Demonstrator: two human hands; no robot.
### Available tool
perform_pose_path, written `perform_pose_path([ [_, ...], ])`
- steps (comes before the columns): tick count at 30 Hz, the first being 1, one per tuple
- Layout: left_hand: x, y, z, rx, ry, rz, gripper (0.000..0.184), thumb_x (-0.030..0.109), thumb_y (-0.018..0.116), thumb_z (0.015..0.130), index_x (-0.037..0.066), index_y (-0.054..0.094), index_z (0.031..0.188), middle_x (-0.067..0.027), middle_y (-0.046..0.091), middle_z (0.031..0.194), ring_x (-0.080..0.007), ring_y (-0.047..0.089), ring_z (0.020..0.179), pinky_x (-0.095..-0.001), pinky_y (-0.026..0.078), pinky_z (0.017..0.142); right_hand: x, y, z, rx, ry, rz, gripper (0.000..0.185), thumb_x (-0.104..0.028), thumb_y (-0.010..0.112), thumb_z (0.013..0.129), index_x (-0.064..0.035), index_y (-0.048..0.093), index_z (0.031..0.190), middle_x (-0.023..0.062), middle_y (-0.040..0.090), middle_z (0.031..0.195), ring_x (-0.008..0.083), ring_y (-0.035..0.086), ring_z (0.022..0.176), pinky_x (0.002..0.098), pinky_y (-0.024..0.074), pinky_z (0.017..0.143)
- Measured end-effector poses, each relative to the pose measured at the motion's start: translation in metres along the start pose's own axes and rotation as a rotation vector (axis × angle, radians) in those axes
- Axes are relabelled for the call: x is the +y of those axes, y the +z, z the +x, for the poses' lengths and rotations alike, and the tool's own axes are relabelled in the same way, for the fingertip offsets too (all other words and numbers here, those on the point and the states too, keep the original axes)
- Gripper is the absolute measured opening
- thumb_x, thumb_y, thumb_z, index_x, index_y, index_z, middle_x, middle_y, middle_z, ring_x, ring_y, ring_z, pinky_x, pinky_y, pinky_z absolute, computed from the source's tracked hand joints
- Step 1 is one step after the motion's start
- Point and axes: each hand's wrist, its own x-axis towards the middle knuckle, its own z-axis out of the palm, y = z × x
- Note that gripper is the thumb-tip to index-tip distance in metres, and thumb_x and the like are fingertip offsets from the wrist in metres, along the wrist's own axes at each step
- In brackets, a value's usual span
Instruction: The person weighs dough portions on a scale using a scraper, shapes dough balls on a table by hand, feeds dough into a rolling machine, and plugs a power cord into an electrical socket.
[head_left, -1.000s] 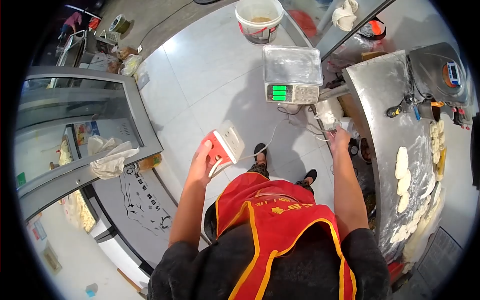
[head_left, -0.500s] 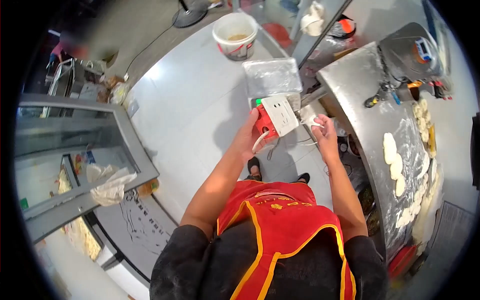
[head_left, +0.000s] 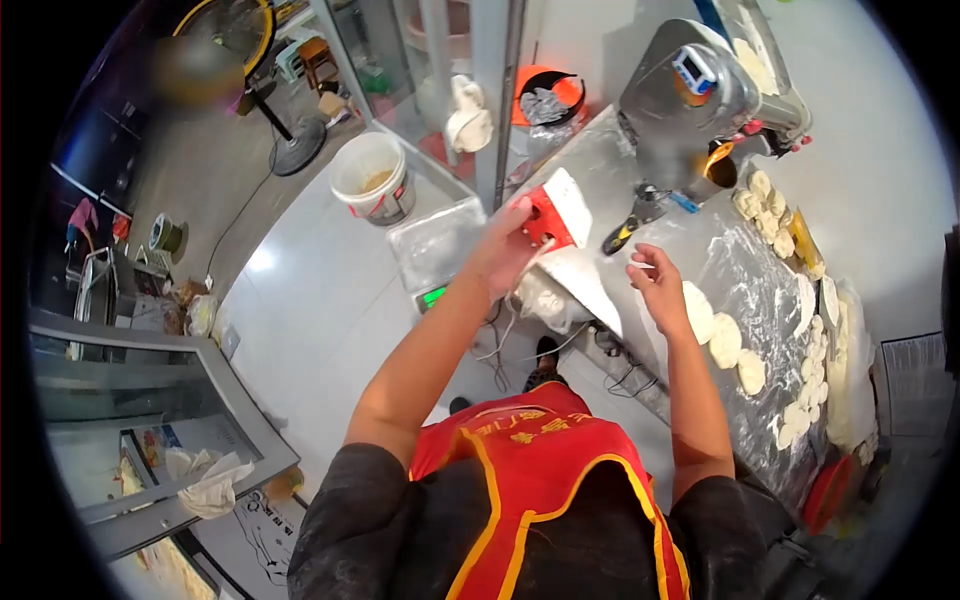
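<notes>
My left hand (head_left: 500, 252) is closed around a wall socket (head_left: 553, 222), gripping its red back box, with the white faceplate facing away to the upper right. A white cable (head_left: 545, 247) comes out of the red box. My right hand (head_left: 660, 288) hovers above the edge of the metal table, thumb and fingers bent together. A small white piece (head_left: 640, 264) shows at its fingertips, too small to name. Below the socket lies a white sheet-like surface (head_left: 585, 285), next to a clear plastic bag (head_left: 545, 300).
A floured metal table (head_left: 680, 250) on the right bears dough pieces (head_left: 725, 340), a yellow-black tool (head_left: 620, 236) and a scale (head_left: 695, 75). A scale with a metal tray (head_left: 437, 245) and a white bucket (head_left: 372, 180) stand at the left. Loose cables (head_left: 495, 350) hang near my feet.
My view has turned and shifted right toward the table. The socket has tilted so its faceplate no longer faces me. My right hand has come over the table's edge.
</notes>
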Motion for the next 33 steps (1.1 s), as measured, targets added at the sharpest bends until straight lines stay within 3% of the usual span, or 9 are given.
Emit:
perform_pose_path([
  [2,-0.015,-0.010,0.045,-0.079,0.026,-0.041,0.045,0.035,0.055,0.092,0.003,0.050,0.124,-0.0111,0.054,0.128,-0.0261,0.050,0.120,-0.0428,0.035,0.106,0.049,-0.042,0.038,0.126,0.041,-0.065,0.036,-0.008,0.065,0.084,-0.0051,0.057,0.119,0.0082,0.063,0.103,0.0142,0.060,0.080,0.0271,0.0496,0.071],
  [6,-0.031,0.007,0.109,0.020,-0.040,-0.115,0.050,0.038,0.050,0.094,0.005,0.044,0.131,-0.0116,0.050,0.132,-0.0296,0.048,0.121,-0.0474,0.035,0.105,0.070,-0.078,0.102,0.202,-0.070,-0.249,0.029,-0.005,0.062,0.085,-0.0051,0.061,0.113,0.0106,0.065,0.101,0.0171,0.062,0.072,0.0272,0.0498,0.070],
  [10,-0.053,0.010,0.166,0.133,-0.017,-0.106,0.050,0.039,0.044,0.095,0.006,0.042,0.133,-0.0120,0.049,0.133,-0.0314,0.047,0.122,-0.0481,0.035,0.104,0.084,-0.073,0.173,0.167,-0.533,-0.644,0.041,0.005,0.055,0.078,-0.0034,0.053,0.118,0.0184,0.057,0.118,0.0312,0.060,0.095,0.0372,0.0506,0.078],
  [15,-0.070,-0.006,0.211,0.171,-0.100,-0.117,0.049,0.037,0.047,0.091,0.008,0.046,0.131,-0.0104,0.053,0.130,-0.0295,0.051,0.116,-0.0458,0.037,0.100,0.114,-0.068,0.209,-0.072,-0.324,-0.871,0.030,-0.003,0.055,0.082,-0.0053,0.052,0.111,0.0161,0.055,0.105,0.0347,0.058,0.096,0.0417,0.0491,0.077],
  [18,-0.083,-0.020,0.231,0.275,-0.068,-0.118,0.049,0.041,0.048,0.092,0.008,0.049,0.129,-0.0105,0.054,0.129,-0.0285,0.051,0.117,-0.0441,0.039,0.099,0.106,-0.074,0.215,-0.028,-0.466,-0.668,0.030,-0.007,0.056,0.084,-0.0061,0.052,0.113,0.0151,0.057,0.103,0.0344,0.059,0.094,0.0412,0.0492,0.076],
  [24,-0.103,-0.018,0.262,0.438,-0.199,-0.015,0.046,0.050,0.050,0.091,0.010,0.059,0.111,-0.0058,0.065,0.100,-0.0218,0.059,0.082,-0.0359,0.046,0.073,0.040,-0.089,0.229,-0.049,-0.239,-0.208,0.030,-0.019,0.058,0.088,-0.0044,0.059,0.113,0.0202,0.064,0.099,0.0371,0.062,0.091,0.0396,0.0485,0.077],
  [27,-0.116,-0.024,0.275,0.373,-0.229,-0.031,0.049,0.051,0.051,0.091,0.010,0.058,0.117,-0.0065,0.063,0.110,-0.0231,0.060,0.097,-0.0419,0.047,0.086,0.038,-0.090,0.236,-0.124,-0.145,-0.294,0.032,-0.024,0.059,0.087,-0.0031,0.062,0.110,0.0214,0.065,0.094,0.0379,0.062,0.089,0.0385,0.0484,0.077],
  [30,-0.122,-0.028,0.286,0.379,-0.209,-0.039,0.048,0.052,0.051,0.091,0.011,0.058,0.117,-0.0065,0.064,0.110,-0.0225,0.061,0.098,-0.0433,0.048,0.087,0.046,-0.084,0.237,-0.062,-0.174,-0.304,0.032,-0.017,0.061,0.086,-0.0012,0.060,0.114,0.0149,0.067,0.084,0.0203,0.066,0.074,0.0283,0.0483,0.070],
  [33,-0.118,-0.032,0.289,0.285,-0.205,-0.084,0.044,0.050,0.052,0.091,0.013,0.059,0.114,-0.0060,0.065,0.107,-0.0217,0.061,0.097,-0.0425,0.048,0.086,0.049,-0.079,0.240,-0.032,-0.162,-0.239,0.030,-0.015,0.061,0.086,-0.0016,0.061,0.113,0.0146,0.067,0.083,0.0173,0.066,0.074,0.0275,0.0480,0.069],
])
